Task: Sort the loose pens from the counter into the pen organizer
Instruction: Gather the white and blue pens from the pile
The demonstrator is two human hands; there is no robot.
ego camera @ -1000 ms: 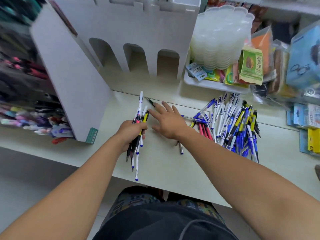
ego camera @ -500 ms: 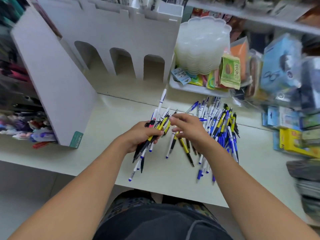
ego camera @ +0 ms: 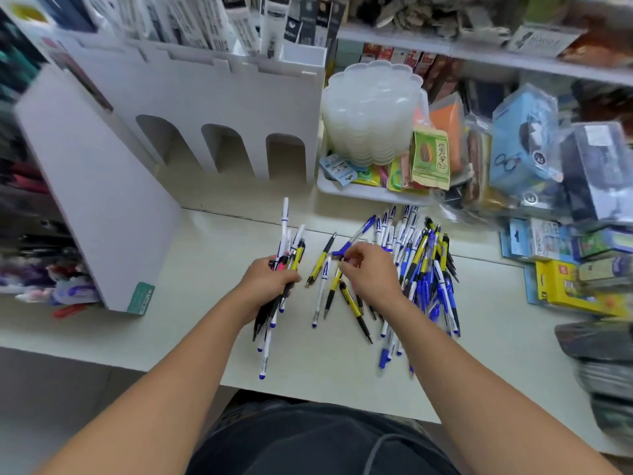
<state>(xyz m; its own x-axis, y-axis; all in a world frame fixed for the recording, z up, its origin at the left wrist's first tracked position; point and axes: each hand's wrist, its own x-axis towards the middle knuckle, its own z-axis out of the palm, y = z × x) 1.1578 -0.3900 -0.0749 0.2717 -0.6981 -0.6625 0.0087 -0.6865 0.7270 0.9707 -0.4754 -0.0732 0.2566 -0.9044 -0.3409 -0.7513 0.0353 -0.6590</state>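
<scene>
Plastic, light and slick, the blue-and-white ballpoint pens (ego camera: 416, 269) roll loose on the counter as our left hand (ego camera: 270, 282) clenches a bundle of pens (ego camera: 286, 255) mid-barrel and our right hand (ego camera: 370, 272) pinches a blue-capped clear pen (ego camera: 352, 240).

The right hand (ego camera: 368, 272), flat on the worktop (ego camera: 205, 269) a second ago, now pinches a blue pen (ego camera: 352, 241) lifted from the loose pens (ego camera: 421, 269), close beside the left hand's bundle (ego camera: 284, 269).

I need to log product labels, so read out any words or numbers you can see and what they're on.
"A5": round stickers on the blue packet.
Large Chinese characters on the green snack packet: too blurred to transcribe.
Print on the white pens, green sticker, shelf boxes and yellow box: too small or blurred.
</scene>
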